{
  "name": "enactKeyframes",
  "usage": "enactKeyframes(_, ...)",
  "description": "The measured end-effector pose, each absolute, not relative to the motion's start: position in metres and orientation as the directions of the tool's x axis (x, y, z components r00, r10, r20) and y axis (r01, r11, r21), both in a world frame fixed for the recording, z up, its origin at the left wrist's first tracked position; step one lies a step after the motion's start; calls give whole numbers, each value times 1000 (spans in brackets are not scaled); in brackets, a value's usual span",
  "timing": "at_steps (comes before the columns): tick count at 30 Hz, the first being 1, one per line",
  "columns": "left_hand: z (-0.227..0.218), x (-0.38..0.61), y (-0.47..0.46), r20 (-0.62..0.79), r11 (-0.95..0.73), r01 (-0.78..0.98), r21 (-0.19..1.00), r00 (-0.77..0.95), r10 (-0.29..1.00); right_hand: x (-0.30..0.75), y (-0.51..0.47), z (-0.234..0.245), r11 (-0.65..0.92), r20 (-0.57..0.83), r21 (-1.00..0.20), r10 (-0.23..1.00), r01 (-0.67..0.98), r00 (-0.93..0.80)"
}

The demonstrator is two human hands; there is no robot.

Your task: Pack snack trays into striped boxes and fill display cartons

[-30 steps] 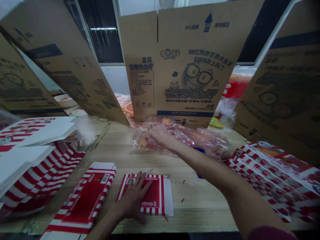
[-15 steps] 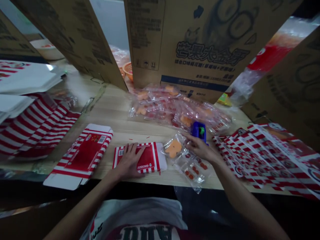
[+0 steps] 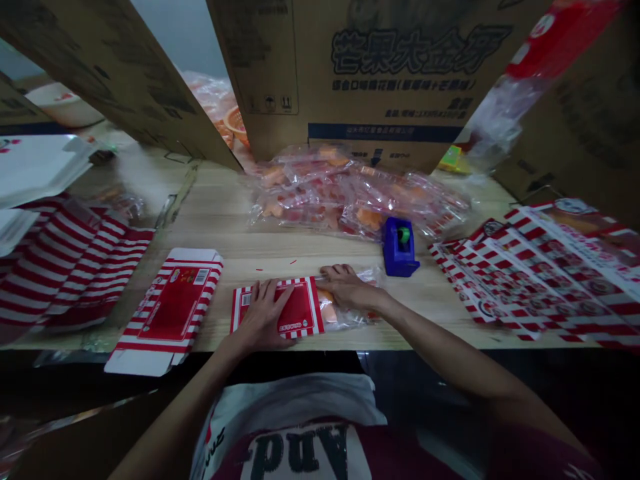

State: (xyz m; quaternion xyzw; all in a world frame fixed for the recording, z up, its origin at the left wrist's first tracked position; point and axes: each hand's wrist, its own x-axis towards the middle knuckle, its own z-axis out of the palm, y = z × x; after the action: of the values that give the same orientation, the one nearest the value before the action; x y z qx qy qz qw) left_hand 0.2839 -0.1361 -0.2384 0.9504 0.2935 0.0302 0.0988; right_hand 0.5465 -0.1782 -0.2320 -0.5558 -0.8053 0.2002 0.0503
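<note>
My left hand (image 3: 263, 317) lies flat, fingers spread, on a small red-and-white striped carton (image 3: 296, 313) at the near edge of the wooden table (image 3: 235, 240). My right hand (image 3: 349, 289) is closed on a clear plastic packet with an orange piece inside (image 3: 345, 315), its end at the carton's right opening. A blue tape dispenser (image 3: 399, 247) stands just beyond my right hand. A heap of similar clear packets (image 3: 350, 197) lies further back in the middle.
A flat striped carton (image 3: 173, 310) lies left of my left hand. Stacks of flat striped cartons sit at the left (image 3: 65, 260) and right (image 3: 545, 267). Large brown cardboard boxes (image 3: 380, 73) wall in the back and sides.
My right hand reached into the packet heap, brought one packet back toward me, and now holds it against the small carton's right end. The left hand stayed on the carton. The view tilted down.
</note>
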Motion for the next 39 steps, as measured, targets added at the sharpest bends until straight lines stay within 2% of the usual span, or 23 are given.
enactKeyframes(4, -240, 284, -136, 0, -807, 566, 168, 819, 574, 542, -189, -245, 240, 109, -444, 971, 863, -214)
enactKeyframes(6, -241, 283, -136, 4, -811, 563, 159, 821, 571, 550, -206, -248, 166, 234, -501, 971, 850, -51)
enactKeyframes(8, -244, 283, -136, 3, -811, 565, 154, 820, 572, 566, -229, -249, 50, 286, -559, 948, 828, 136)
enactKeyframes(12, -247, 281, -136, -2, -804, 573, 159, 814, 580, 592, -272, -258, -211, 197, -650, 881, 730, 430)
enactKeyframes(15, -248, 282, -135, -1, -798, 579, 168, 809, 587, 583, -282, -266, -294, 78, -726, 863, 621, 499)
enactKeyframes(17, -247, 284, -135, 1, -790, 590, 167, 801, 599, 559, -275, -268, -265, 48, -763, 887, 589, 460)
enactKeyframes(22, -246, 288, -137, 10, -772, 620, 142, 779, 627, 486, -248, -263, -10, 113, -832, 976, 555, 187)
enactKeyframes(25, -247, 285, -137, 26, -750, 651, 114, 753, 658, 470, -238, -266, 30, 103, -864, 988, 502, 118)
enactKeyframes(29, -246, 284, -137, 38, -728, 679, 99, 728, 684, 472, -231, -273, 44, 100, -899, 989, 437, 106)
enactKeyframes(32, -239, 291, -140, 92, -662, 740, 119, 655, 750, 470, -226, -268, 74, 180, -916, 954, 394, 239)
enactKeyframes(35, -225, 300, -147, 207, -505, 843, 186, 468, 859, 460, -221, -255, 102, 268, -948, 767, 301, 583)
enactKeyframes(37, -215, 304, -154, 258, -413, 878, 243, 352, 900, 453, -218, -248, 159, 197, -980, 694, 120, 692)
enactKeyframes(39, -207, 303, -161, 260, -379, 870, 315, 304, 916, 449, -215, -245, 204, 54, -968, 738, -147, 673)
